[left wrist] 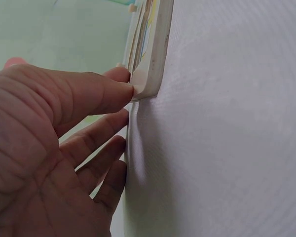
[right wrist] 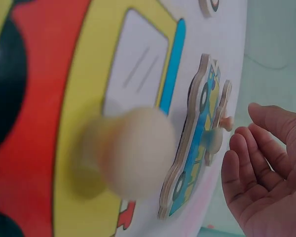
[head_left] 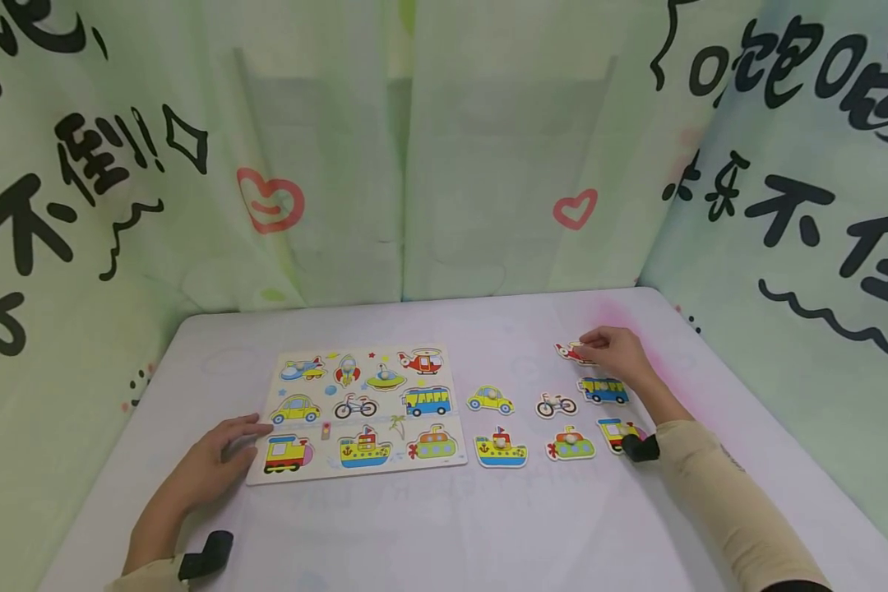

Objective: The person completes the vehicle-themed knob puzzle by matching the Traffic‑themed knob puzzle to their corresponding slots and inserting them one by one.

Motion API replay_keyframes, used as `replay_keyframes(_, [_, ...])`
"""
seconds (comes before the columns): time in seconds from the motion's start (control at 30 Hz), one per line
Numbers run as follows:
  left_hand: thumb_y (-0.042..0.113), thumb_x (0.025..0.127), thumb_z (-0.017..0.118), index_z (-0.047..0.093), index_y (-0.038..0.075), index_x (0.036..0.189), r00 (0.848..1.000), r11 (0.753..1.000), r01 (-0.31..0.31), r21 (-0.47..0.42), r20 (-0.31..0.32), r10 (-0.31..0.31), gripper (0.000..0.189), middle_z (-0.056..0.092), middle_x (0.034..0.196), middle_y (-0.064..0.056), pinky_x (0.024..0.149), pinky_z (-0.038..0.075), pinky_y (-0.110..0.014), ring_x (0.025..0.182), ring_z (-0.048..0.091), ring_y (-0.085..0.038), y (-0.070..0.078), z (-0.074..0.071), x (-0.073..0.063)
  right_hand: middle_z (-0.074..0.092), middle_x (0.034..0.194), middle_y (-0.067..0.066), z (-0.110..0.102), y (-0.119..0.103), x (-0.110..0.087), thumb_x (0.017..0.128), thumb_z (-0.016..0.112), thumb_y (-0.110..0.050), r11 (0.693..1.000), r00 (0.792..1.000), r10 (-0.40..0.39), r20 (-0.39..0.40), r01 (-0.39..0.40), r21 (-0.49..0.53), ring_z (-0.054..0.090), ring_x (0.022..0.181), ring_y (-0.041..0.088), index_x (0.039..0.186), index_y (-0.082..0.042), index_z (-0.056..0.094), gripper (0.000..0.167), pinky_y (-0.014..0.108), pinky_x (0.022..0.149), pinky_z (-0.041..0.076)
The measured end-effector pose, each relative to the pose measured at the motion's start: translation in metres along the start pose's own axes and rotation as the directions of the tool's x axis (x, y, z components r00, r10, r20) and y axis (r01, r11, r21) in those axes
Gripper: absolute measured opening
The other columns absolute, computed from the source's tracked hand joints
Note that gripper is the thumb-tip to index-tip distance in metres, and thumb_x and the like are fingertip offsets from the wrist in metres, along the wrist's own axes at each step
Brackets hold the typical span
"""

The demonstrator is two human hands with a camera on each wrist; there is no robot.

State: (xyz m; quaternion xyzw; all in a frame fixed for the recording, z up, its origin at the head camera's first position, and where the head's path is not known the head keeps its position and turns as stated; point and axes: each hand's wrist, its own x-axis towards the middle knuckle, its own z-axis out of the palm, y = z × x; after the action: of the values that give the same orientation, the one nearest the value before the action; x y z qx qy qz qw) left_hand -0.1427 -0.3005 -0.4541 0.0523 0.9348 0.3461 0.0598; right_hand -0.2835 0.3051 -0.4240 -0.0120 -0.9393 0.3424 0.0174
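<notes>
My left hand [head_left: 218, 456] is at the left edge of a puzzle board [head_left: 307, 474] printed with vehicles. In the left wrist view the thumb [left wrist: 106, 93] touches the board's corner, and the other fingers are loosely bent beside it. At the back right, my right hand [head_left: 620, 355] reaches over a red helicopter piece [head_left: 568, 352], partly covering it. The right wrist view shows bent, parted fingers [right wrist: 232, 168] beside the helicopter's small wooden knob [right wrist: 228, 123]. Closest below that hand is the bus piece [head_left: 603, 390].
Loose pieces lie right of the board: a yellow car [head_left: 491, 400], bicycle [head_left: 557, 404], ship [head_left: 501, 452], submarine [head_left: 571, 446] and train [head_left: 617, 433]. A white cloth [head_left: 414, 534] covers the table. Printed curtains [head_left: 488, 164] enclose the back and sides.
</notes>
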Motion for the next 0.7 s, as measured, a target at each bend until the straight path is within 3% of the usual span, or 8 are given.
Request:
replay_keyframes(0.27, [0.008, 0.097, 0.062, 0.063, 0.006, 0.136, 1.0, 1.0, 0.014, -0.01, 0.004, -0.014, 0.039, 0.041, 0.155, -0.029, 0.113, 0.027, -0.074, 0.144, 0.028, -0.056, 0.0, 0.0, 0.0, 0.07, 0.109, 0.025, 0.002, 0.002, 0.008, 0.097, 0.069, -0.018, 0.999, 1.0, -0.01, -0.002, 0.01, -0.043, 0.065, 0.094, 0.031, 0.117, 0.007, 0.067, 0.032, 0.03, 0.079, 0.056])
replay_keyframes(0.7, [0.01, 0.098, 0.062, 0.062, 0.007, 0.138, 0.999, 0.999, 0.038, -0.002, 0.017, -0.038, 0.04, 0.039, 0.156, -0.028, 0.114, 0.026, -0.073, 0.146, 0.026, -0.055, 0.0, 0.0, 0.0, 0.069, 0.102, 0.022, 0.004, 0.002, 0.015, 0.096, 0.071, -0.014, 0.999, 1.0, 0.004, 0.031, -0.003, -0.05, 0.064, 0.089, 0.029, 0.113, 0.007, 0.067, 0.028, 0.029, 0.075, 0.054])
